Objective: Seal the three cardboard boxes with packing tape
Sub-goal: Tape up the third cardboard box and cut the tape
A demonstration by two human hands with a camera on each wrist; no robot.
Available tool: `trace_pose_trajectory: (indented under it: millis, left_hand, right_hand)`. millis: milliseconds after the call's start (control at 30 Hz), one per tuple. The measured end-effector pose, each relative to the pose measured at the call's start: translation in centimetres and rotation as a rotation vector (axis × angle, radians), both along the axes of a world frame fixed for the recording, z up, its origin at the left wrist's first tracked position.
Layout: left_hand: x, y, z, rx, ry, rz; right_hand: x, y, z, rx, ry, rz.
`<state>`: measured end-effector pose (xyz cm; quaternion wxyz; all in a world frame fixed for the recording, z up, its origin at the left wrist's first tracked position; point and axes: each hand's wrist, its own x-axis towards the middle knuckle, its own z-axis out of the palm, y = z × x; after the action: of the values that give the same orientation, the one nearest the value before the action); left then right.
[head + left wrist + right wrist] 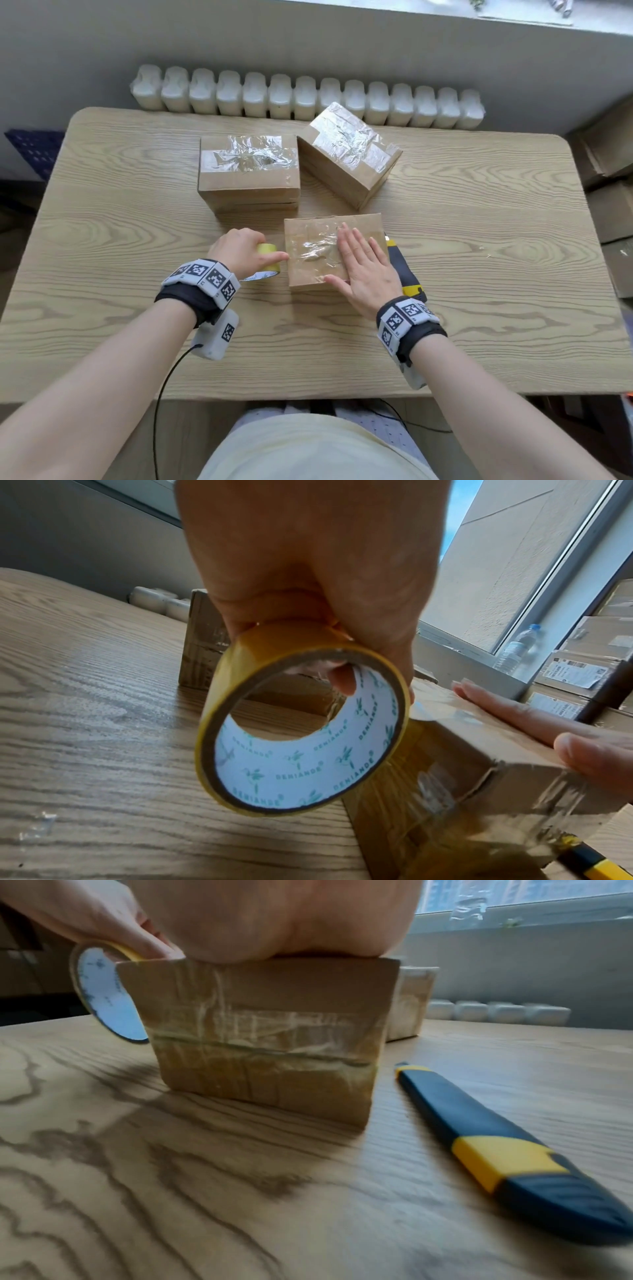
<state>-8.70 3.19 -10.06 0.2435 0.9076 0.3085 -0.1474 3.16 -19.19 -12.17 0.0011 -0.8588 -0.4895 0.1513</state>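
Three cardboard boxes stand on the wooden table. The near box has clear tape across its top. My right hand lies flat on it, fingers straight. My left hand grips a yellow tape roll just off the box's left edge, thumb pointing at the box. Two taped boxes stand behind, one at the back left and one turned at an angle at the back right.
A blue and yellow utility knife lies on the table right of the near box, partly under my right wrist. A white radiator runs behind the table. More cardboard boxes are stacked off the right edge.
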Motion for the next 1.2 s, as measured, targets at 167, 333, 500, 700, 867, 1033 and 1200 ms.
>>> trace_pose_trajectory:
  millis: [167,333,500,700,867,1033,1200]
  left_hand:
    - [0.0,-0.1,0.3,0.001,0.012,-0.012]
    - [0.1,0.0,0.5,0.007,0.035,-0.023]
    - [0.2,0.1,0.4,-0.001,0.033,-0.028]
    - [-0.6,1.1,1.3,-0.047,0.046,-0.105]
    - [-1.1,2.2,4.4,-0.08,-0.07,-0.075]
    - [-1.9,3.0,7.9,-0.092,-0.253,-0.08]
    - [-2.1,2.0,8.5,-0.083,-0.336,-0.027]
  right_hand:
    - [0.2,0.4,2.2,0.087,0.096,-0.098]
    - [-0.3,6.5,3.6,-0.077,0.135,0.191]
    - [-0.7,9.3,3.2,-0.222,0.05,0.249]
    - [-1.3,9.3,4.2,-0.164,0.099,0.243]
    - [-1.5,9.2,6.5,0.018,0.228,0.164]
    - [-0.9,8.4,7.4,0.226,0.401,0.005]
    - [-0.3,6.5,7.8,0.45,0.451,-0.113]
